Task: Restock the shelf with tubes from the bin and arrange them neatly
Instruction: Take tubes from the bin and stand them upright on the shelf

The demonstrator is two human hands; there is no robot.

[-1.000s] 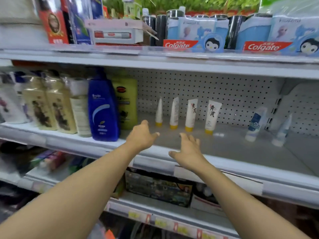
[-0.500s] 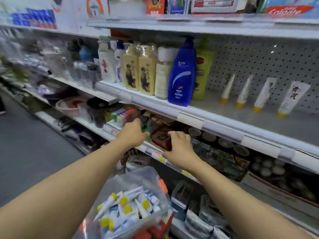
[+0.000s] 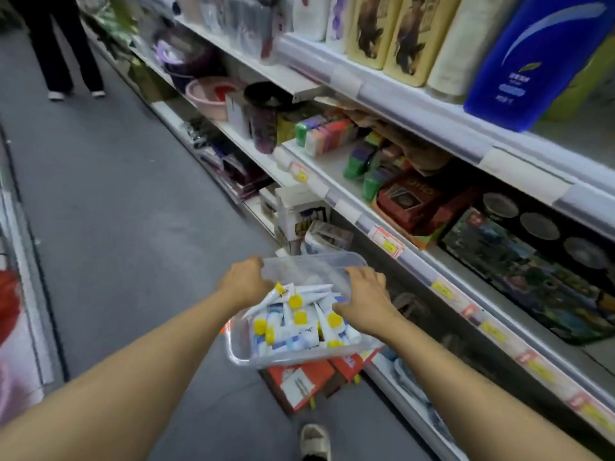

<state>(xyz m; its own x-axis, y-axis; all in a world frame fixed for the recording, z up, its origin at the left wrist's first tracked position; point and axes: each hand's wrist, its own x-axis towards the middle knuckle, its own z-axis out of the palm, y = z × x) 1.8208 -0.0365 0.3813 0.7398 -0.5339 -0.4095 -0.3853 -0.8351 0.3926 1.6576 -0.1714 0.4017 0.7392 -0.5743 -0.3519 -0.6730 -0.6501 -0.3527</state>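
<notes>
We see both hands down at the clear bin (image 3: 239,356), which stands low beside the shelves on red and white boxes (image 3: 299,380). The left hand (image 3: 244,281) curls over the bin's far left rim; whether its fingers actually clamp the rim we cannot tell. The right hand (image 3: 364,299) lies over the right rim, thumb inside near the tubes (image 3: 293,322), fingers bent over the edge and out of sight. The white, yellow-capped tubes lie heaped in the bin's near half. At the upper shelf's (image 3: 416,104) front edge stands a blue bottle (image 3: 532,58) next to yellow bottles (image 3: 389,31). A shoe (image 3: 314,440) shows on the floor below, and a person's legs (image 3: 63,44) far down the aisle
</notes>
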